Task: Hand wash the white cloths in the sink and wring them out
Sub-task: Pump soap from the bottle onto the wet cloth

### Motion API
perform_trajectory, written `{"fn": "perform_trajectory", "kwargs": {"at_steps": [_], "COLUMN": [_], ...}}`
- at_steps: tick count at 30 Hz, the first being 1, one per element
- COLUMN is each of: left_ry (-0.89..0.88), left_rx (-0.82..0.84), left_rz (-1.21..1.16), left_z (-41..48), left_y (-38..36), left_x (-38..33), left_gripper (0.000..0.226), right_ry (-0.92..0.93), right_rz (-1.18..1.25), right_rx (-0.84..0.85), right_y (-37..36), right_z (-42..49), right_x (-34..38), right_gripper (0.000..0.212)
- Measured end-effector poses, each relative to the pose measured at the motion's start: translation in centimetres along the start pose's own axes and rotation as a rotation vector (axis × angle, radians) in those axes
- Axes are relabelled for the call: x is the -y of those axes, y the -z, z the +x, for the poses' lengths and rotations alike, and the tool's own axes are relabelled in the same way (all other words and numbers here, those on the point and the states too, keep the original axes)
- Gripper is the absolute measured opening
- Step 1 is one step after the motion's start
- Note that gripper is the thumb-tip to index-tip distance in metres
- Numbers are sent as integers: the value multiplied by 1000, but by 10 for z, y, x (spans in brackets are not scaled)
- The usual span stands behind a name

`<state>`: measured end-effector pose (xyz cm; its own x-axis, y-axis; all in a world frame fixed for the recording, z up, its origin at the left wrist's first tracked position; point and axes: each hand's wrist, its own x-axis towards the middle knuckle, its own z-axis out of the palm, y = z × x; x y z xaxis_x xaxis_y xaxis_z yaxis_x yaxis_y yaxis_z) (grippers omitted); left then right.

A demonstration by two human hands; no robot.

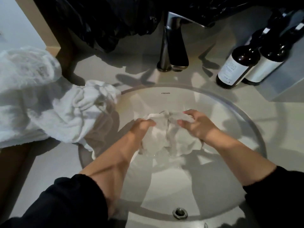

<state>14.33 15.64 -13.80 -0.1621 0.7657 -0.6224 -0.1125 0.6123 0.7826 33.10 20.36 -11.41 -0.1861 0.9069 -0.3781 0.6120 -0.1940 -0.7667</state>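
A wet white cloth [166, 135] is bunched up in the middle of the round white sink [230, 102]. My left hand [141, 127] grips its left side with curled fingers. My right hand [195, 124] pinches its right side between thumb and fingers. Both hands hold the cloth just above the basin floor. A pile of white cloths [69, 112] lies on the counter to the left, one corner hanging over the sink's rim. Black sleeves cover both forearms near the elbows.
A dark metal tap [172, 46] stands behind the sink. Two dark bottles [238, 66] with white labels stand at the back right beside a grey box [292, 79]. A black plastic bag [107, 22] hangs at the back. An overflow hole [180, 212] sits on the near wall.
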Motion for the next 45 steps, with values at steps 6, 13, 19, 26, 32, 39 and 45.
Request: {"fn": "perform_trajectory", "kwargs": {"at_steps": [6,13,19,26,32,39,45], "left_ry": [-46,-209,-411,-504,-261,-104,-138], "left_rx": [510,19,53,42,112,275,272], "left_rz": [-298,648,1573,1857,538,-199,-103], "left_z": [-16,-24,-5,11,13,-17,-19], "left_y": [-15,13,2,-2,12,-21,0], "left_x": [1,-23,17,35,-6,-20,-26], "left_gripper": [25,24,101,75,17,49,36], "right_ry": [340,-36,-181,152,-226,336,208], "right_rz": [-331,-626,-970,-1286,177,-265,-378], "right_rx": [-280,-70,241,134,199,-355,-217], "right_y": [-37,5,-28,-42,17,-38,-20], "right_z": [-29,14,-3,9,16,-25,1], "right_x": [20,-21,-28,-41,-14,29,7], "right_gripper": [29,30,93,85,55,45,37]}}
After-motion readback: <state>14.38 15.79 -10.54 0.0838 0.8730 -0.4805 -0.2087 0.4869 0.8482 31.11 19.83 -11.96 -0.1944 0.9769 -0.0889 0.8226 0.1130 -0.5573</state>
